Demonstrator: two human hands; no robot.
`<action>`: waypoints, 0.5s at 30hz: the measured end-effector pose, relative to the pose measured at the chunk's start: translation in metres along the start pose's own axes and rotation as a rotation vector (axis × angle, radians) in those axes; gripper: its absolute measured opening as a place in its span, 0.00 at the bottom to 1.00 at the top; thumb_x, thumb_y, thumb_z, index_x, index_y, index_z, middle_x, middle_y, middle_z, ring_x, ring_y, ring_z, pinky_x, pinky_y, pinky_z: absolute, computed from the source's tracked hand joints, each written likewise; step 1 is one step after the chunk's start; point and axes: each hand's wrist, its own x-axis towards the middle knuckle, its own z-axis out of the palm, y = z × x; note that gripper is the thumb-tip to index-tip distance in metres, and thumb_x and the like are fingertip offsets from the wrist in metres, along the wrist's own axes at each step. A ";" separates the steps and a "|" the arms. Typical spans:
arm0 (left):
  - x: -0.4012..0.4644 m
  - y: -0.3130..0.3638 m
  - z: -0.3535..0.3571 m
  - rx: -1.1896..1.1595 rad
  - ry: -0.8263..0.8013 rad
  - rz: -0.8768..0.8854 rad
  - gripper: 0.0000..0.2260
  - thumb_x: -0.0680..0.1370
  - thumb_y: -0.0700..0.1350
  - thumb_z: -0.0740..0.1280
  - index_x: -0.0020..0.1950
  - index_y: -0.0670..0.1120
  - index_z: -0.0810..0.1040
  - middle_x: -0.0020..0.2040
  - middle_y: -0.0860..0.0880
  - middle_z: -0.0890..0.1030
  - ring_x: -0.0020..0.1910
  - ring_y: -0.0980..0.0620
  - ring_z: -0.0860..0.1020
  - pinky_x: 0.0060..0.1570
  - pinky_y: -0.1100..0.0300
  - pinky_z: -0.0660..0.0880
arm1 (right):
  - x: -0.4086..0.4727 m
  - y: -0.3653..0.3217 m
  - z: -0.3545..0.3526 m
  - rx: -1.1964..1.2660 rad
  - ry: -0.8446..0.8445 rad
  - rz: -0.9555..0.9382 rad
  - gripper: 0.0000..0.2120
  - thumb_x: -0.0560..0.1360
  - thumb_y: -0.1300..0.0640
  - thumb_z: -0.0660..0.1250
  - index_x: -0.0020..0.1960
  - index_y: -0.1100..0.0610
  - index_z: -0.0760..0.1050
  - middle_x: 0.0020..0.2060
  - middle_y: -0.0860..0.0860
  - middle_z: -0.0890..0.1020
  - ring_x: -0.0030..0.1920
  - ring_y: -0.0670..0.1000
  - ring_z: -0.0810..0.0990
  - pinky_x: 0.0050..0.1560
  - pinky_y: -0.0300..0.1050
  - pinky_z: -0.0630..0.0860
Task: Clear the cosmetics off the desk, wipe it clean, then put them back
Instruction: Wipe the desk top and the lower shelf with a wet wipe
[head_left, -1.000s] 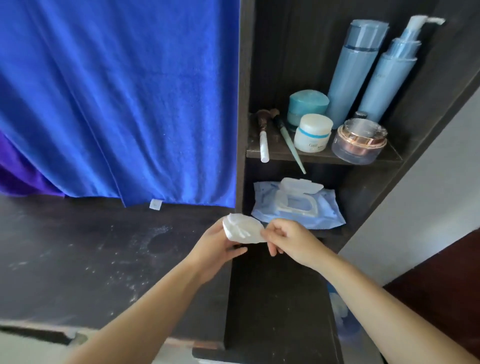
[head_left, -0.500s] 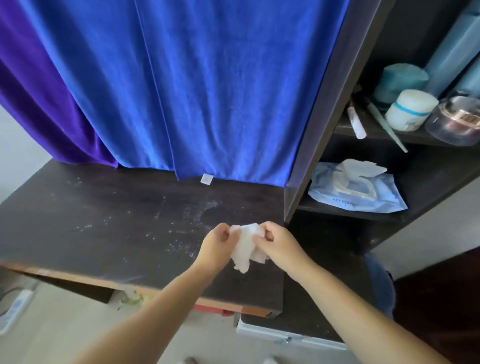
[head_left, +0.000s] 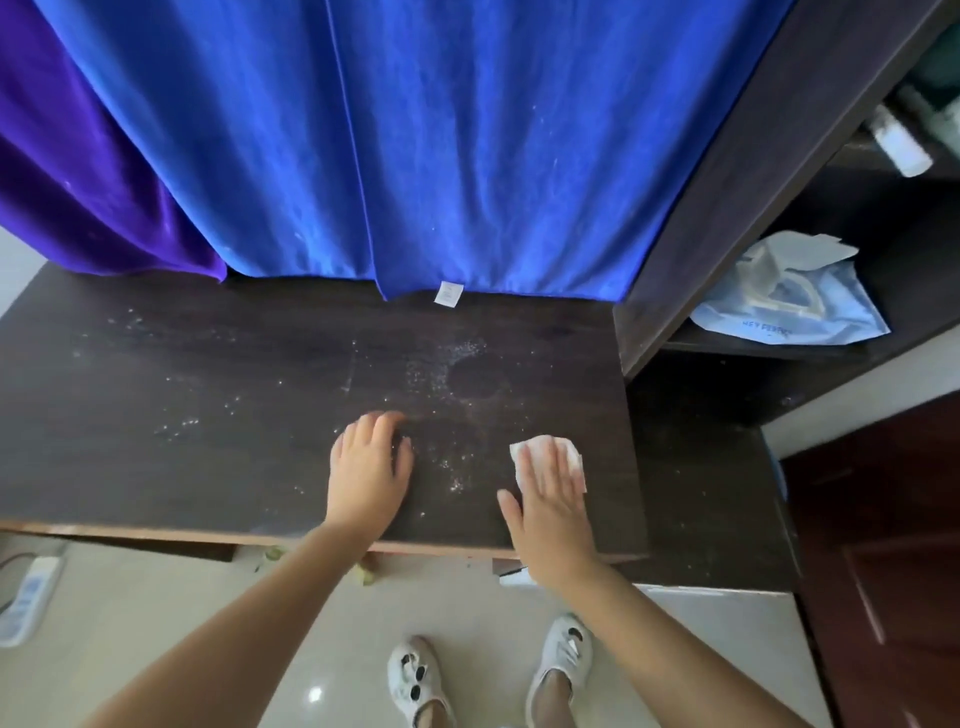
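The dark desk top (head_left: 208, 395) is bare of cosmetics and speckled with white dust. My right hand (head_left: 548, 499) lies flat with straight fingers, pressing a white wet wipe (head_left: 569, 452) onto the desk near its right front corner. My left hand (head_left: 371, 467) rests palm down on the desk to the left of it, fingers slightly bent, holding nothing. At the upper right edge, blurred cosmetics (head_left: 898, 140) sit on a shelf of the dark unit.
A blue wet-wipe pack (head_left: 789, 312) with its lid flipped open lies on the lower shelf at right. Blue and purple cloths (head_left: 415, 145) hang behind the desk. My feet in white shoes (head_left: 566, 649) stand on the pale floor; a power strip (head_left: 28, 597) lies at left.
Both hands held the wipe in the air between them; now the right hand presses it flat on the desk and the left hand rests on the desk. The view has tipped downward.
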 end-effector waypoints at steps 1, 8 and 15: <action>0.001 -0.019 -0.004 0.055 0.015 0.000 0.17 0.76 0.48 0.55 0.57 0.41 0.75 0.56 0.41 0.77 0.55 0.39 0.74 0.61 0.44 0.66 | 0.005 -0.016 0.011 -0.028 0.014 0.049 0.27 0.76 0.44 0.48 0.68 0.57 0.64 0.68 0.60 0.66 0.71 0.64 0.61 0.71 0.58 0.52; -0.005 -0.085 -0.005 0.198 0.019 -0.091 0.24 0.75 0.51 0.49 0.62 0.39 0.73 0.65 0.40 0.72 0.66 0.40 0.67 0.67 0.42 0.56 | 0.003 -0.078 0.042 -0.128 -0.001 -0.491 0.26 0.80 0.43 0.47 0.72 0.55 0.62 0.72 0.59 0.65 0.74 0.57 0.54 0.73 0.53 0.49; -0.006 -0.085 -0.006 0.190 0.050 -0.088 0.20 0.76 0.47 0.53 0.63 0.40 0.73 0.66 0.42 0.72 0.68 0.43 0.65 0.69 0.43 0.55 | -0.007 0.051 0.010 -0.158 0.146 0.207 0.26 0.80 0.49 0.41 0.70 0.59 0.63 0.69 0.61 0.66 0.70 0.66 0.61 0.71 0.61 0.55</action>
